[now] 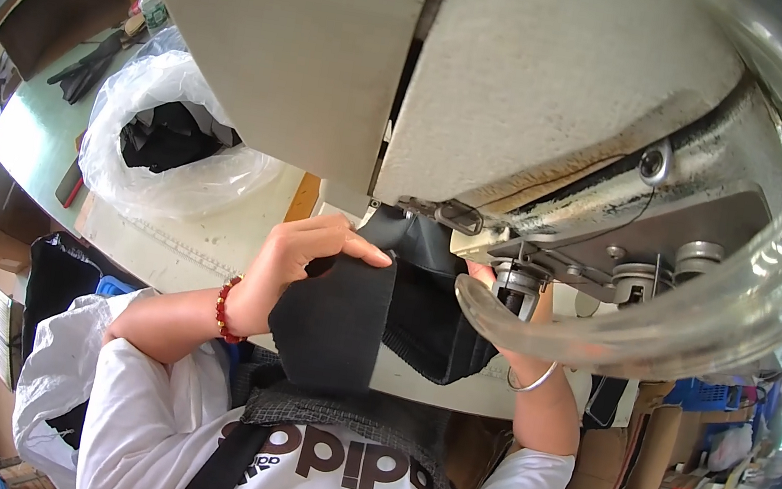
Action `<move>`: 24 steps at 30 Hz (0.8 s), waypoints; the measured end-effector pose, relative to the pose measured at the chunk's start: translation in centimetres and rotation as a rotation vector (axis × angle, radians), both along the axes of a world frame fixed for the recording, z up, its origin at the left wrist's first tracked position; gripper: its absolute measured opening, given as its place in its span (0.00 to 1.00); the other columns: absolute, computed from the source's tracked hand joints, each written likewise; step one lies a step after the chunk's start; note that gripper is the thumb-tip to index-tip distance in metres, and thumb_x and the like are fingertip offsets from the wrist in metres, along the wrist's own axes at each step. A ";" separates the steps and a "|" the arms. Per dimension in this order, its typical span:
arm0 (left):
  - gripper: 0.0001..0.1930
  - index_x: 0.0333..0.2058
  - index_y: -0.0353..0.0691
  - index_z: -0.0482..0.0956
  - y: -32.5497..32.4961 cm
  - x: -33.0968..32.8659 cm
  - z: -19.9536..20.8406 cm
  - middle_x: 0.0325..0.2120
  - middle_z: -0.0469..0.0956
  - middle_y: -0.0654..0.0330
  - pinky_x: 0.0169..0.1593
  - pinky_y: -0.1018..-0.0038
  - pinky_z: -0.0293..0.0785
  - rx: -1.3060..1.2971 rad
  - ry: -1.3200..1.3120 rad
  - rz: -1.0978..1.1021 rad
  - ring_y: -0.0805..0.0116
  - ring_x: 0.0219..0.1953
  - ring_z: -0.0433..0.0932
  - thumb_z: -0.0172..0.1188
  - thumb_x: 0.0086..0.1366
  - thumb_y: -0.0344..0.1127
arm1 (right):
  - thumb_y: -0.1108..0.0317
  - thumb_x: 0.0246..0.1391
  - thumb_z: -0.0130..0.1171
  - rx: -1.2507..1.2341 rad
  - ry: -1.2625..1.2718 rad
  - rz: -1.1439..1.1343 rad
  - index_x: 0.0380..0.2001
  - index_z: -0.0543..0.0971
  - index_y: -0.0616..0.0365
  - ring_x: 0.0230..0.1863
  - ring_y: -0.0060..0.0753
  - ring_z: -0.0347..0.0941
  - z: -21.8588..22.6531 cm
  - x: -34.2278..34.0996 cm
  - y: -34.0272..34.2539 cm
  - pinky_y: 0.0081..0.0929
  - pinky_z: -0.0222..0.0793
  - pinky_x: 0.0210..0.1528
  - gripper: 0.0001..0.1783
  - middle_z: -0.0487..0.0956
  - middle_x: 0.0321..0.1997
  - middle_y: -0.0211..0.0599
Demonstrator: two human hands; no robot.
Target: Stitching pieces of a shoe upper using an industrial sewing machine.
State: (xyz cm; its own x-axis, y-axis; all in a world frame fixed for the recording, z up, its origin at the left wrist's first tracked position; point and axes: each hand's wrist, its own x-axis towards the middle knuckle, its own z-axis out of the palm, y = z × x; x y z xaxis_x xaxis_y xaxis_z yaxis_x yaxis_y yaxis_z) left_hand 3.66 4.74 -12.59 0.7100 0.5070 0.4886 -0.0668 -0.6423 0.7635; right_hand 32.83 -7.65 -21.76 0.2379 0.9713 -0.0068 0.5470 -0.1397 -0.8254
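A dark piece of black fabric or leather [331, 322], with a straight seam edge and a ribbed part on its right, lies at the near edge of the sewing machine's table. My left hand [305, 244] is closed on its upper edge, fingers bent over the top and a fingertip pressing near the corner; the thumb is hidden. More black material [412, 238] runs under the sewing machine head [574, 100]. My right hand [522, 350] is beside the piece's right side, mostly covered by the machine and a clear curved tube [577, 351]; its fingers barely show.
On the table's left stands a clear plastic bag [133, 176] with black pieces inside. Behind it are a plastic bottle [151, 4] and dark scraps [88, 70]. A ruler strip [178, 246] runs along the tabletop. Cardboard boxes [605, 469] are at the lower right.
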 end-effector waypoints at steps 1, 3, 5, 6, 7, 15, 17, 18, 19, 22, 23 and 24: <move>0.20 0.47 0.39 0.88 -0.1 -0.1 0.0 0.34 0.80 0.58 0.41 0.71 0.75 -0.044 0.010 0.001 0.68 0.37 0.78 0.70 0.54 0.21 | 0.46 0.76 0.44 -0.029 -0.079 -0.007 0.74 0.63 0.59 0.78 0.47 0.60 0.0 0.1 -0.2 0.45 0.56 0.81 0.35 0.63 0.78 0.47; 0.19 0.46 0.41 0.90 -0.2 -0.2 -0.3 0.35 0.79 0.58 0.41 0.72 0.75 -0.073 -0.029 0.020 0.69 0.35 0.78 0.70 0.55 0.20 | 0.48 0.76 0.43 -0.206 -0.199 -0.009 0.73 0.64 0.60 0.77 0.45 0.61 0.0 0.2 -0.3 0.42 0.56 0.81 0.33 0.65 0.77 0.47; 0.19 0.46 0.44 0.91 -0.1 0.2 -1.2 0.36 0.78 0.59 0.40 0.74 0.74 -0.018 -0.049 0.045 0.70 0.34 0.77 0.71 0.56 0.20 | 0.47 0.76 0.43 -0.178 -0.102 -0.028 0.71 0.66 0.61 0.76 0.43 0.63 0.2 0.2 -0.3 0.41 0.58 0.80 0.33 0.68 0.75 0.47; 0.19 0.45 0.46 0.92 0.0 0.1 -1.6 0.36 0.77 0.59 0.40 0.75 0.74 -0.026 0.007 0.066 0.70 0.35 0.77 0.72 0.56 0.21 | 0.47 0.76 0.43 0.001 0.034 -0.052 0.70 0.67 0.62 0.75 0.42 0.64 0.2 -0.2 -0.2 0.42 0.59 0.79 0.33 0.69 0.73 0.47; 0.18 0.45 0.48 0.92 0.1 0.0 -2.1 0.37 0.77 0.59 0.40 0.76 0.73 -0.027 -0.055 0.060 0.71 0.35 0.76 0.73 0.56 0.21 | 0.48 0.76 0.44 0.046 -0.037 -0.047 0.69 0.68 0.62 0.72 0.42 0.67 0.6 -0.4 -0.1 0.42 0.62 0.77 0.32 0.71 0.71 0.47; 0.20 0.47 0.44 0.91 0.7 0.3 -4.1 0.36 0.77 0.61 0.40 0.74 0.72 -0.169 -0.156 -0.065 0.69 0.36 0.76 0.72 0.55 0.18 | 0.64 0.59 0.72 0.382 -1.121 -0.012 0.51 0.84 0.59 0.43 0.39 0.84 5.5 -1.8 0.0 0.38 0.80 0.49 0.19 0.87 0.46 0.40; 0.21 0.47 0.45 0.91 0.8 0.3 -3.7 0.35 0.76 0.61 0.40 0.73 0.72 -0.132 -0.164 -0.081 0.68 0.36 0.76 0.72 0.55 0.18 | 0.65 0.57 0.74 0.342 -1.072 -0.072 0.43 0.87 0.56 0.38 0.40 0.84 5.8 -2.1 0.0 0.37 0.79 0.42 0.12 0.87 0.40 0.38; 0.21 0.47 0.45 0.91 0.9 0.3 -3.5 0.35 0.76 0.61 0.40 0.73 0.72 -0.123 -0.166 -0.093 0.68 0.36 0.76 0.72 0.55 0.18 | 0.65 0.57 0.75 0.442 -1.099 -0.080 0.39 0.89 0.54 0.35 0.41 0.84 5.8 -2.1 0.2 0.37 0.79 0.39 0.09 0.87 0.38 0.37; 0.21 0.47 0.46 0.91 1.1 0.4 -3.3 0.35 0.76 0.62 0.40 0.73 0.72 -0.138 -0.171 -0.125 0.67 0.36 0.76 0.72 0.55 0.18 | 0.66 0.56 0.75 0.442 -1.098 -0.064 0.38 0.89 0.53 0.34 0.41 0.84 5.6 -2.2 0.2 0.37 0.79 0.37 0.08 0.87 0.36 0.37; 0.22 0.47 0.48 0.92 1.7 0.5 -3.0 0.34 0.75 0.62 0.40 0.72 0.72 -0.174 -0.139 -0.159 0.67 0.36 0.75 0.72 0.55 0.18 | 0.67 0.55 0.76 0.496 -1.147 0.018 0.34 0.89 0.51 0.29 0.42 0.83 5.3 -1.8 0.1 0.38 0.79 0.34 0.05 0.87 0.32 0.37; 0.22 0.47 0.49 0.92 1.8 0.5 -3.0 0.34 0.75 0.62 0.40 0.72 0.71 -0.159 -0.138 -0.167 0.66 0.36 0.75 0.72 0.56 0.18 | 0.67 0.54 0.77 0.531 -1.015 -0.050 0.34 0.89 0.51 0.29 0.42 0.83 5.0 -2.0 0.1 0.38 0.78 0.34 0.05 0.87 0.32 0.37; 0.21 0.47 0.49 0.92 1.9 0.5 -3.1 0.34 0.75 0.62 0.40 0.72 0.71 -0.147 -0.132 -0.166 0.66 0.36 0.75 0.72 0.56 0.19 | 0.67 0.53 0.77 0.544 -0.987 -0.071 0.35 0.89 0.50 0.29 0.42 0.83 4.9 -2.0 0.0 0.38 0.78 0.34 0.06 0.86 0.32 0.37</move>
State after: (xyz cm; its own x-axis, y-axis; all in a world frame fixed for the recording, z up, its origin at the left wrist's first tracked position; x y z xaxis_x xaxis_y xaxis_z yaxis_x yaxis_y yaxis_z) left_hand 4.13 6.59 -15.65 0.7247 0.4613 0.5120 -0.2672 -0.4968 0.8257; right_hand 30.80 -7.62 -16.90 -0.0403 0.7718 0.6346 0.9988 0.0496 0.0031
